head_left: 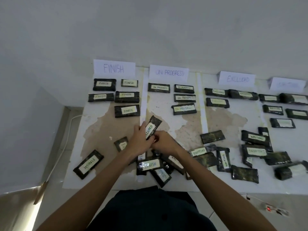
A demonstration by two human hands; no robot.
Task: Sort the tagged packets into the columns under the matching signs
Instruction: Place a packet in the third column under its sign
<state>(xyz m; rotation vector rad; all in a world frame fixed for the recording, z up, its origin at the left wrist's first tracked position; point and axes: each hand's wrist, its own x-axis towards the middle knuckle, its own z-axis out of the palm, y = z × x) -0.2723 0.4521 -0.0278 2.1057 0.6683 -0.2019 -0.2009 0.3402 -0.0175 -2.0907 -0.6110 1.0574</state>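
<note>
A dark packet tagged EXCLUDED (152, 126) is held tilted above the mat between both hands. My left hand (139, 140) grips its left edge and my right hand (164, 142) pinches its lower end. Four paper signs stand along the wall: FINISH (114, 68), ON PROGRESS (169, 72), EXCLUDED (237, 79) and a blurred fourth sign (288, 84). Sorted packets lie in columns under each sign. A loose pile of unsorted packets (155, 165) lies under my wrists, among them one tagged FINISH.
More loose packets lie at the right front, tagged WAITING (255, 137) and EXCLUDED (200, 151). One FINISH packet (88, 164) lies alone at the left front. The worn white mat (106, 130) ends near my body. A cable and a lit red switch (268, 208) lie on the floor at the right.
</note>
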